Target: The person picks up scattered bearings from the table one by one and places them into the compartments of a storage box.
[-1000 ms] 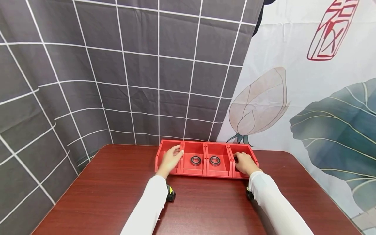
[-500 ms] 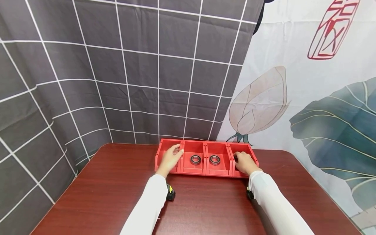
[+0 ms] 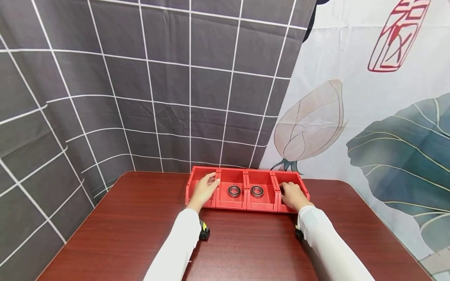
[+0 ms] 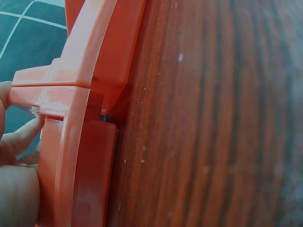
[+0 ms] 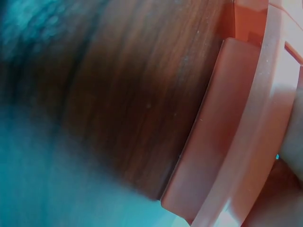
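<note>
A row of red plastic bins [image 3: 261, 207] stands at the back of the table. In the leftmost bin my left hand [image 3: 203, 190] reaches in, its thumb by the dividing wall and its fingers bent but apart; I see nothing held. My right hand [image 3: 294, 194] is down in the rightmost bin, fingers bent, a dark patch showing beside its fingertips; whether it holds something is hidden. One ball bearing [image 3: 234, 191] lies flat in the second bin, another bearing [image 3: 257, 191] in the third. In the left wrist view the fingers [image 4: 21, 139] are behind the bin wall [image 4: 78, 156].
The reddish-brown wooden table [image 3: 246, 246] extends in front of the bins. A grey gridded cloth [image 3: 168, 86] and a white cloth with a lotus print [image 3: 313, 121] hang close behind. Black straps or devices [image 3: 204, 231] show at the wrists.
</note>
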Available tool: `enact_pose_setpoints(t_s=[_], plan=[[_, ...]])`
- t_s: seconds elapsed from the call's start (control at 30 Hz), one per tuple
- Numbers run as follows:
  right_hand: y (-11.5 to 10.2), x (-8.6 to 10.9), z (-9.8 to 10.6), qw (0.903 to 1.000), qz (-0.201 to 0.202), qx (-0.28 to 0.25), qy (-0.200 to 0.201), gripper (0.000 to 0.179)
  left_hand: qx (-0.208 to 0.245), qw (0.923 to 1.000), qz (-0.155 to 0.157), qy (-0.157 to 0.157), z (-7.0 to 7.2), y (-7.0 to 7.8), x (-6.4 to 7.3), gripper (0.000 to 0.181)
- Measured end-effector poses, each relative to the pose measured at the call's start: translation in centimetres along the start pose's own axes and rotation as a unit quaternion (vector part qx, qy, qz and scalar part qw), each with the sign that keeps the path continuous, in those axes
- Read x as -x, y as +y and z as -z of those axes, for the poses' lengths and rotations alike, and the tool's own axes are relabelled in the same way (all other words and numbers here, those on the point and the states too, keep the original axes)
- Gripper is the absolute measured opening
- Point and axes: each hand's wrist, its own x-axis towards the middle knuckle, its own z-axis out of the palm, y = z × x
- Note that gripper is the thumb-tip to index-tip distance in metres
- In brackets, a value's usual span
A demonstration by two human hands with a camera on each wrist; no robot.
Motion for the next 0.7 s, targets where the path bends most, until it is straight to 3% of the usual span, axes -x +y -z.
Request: enact_pose_setpoints(t_s=[0.4, 0.7], plan=[[-0.6, 1.0, 0.7, 1.0000, 0.003, -0.003, 0.006, 0.045, -0.003, 1.0000, 0.007, 0.002, -0.1, 0.0, -0.1, 0.054], [-0.8, 2.2, 1.2, 0.9987, 0.039, 0.002, 0.033, 0.046, -0.002, 1.0000, 0.000, 0.002, -0.1, 0.0, -0.2, 0.054]])
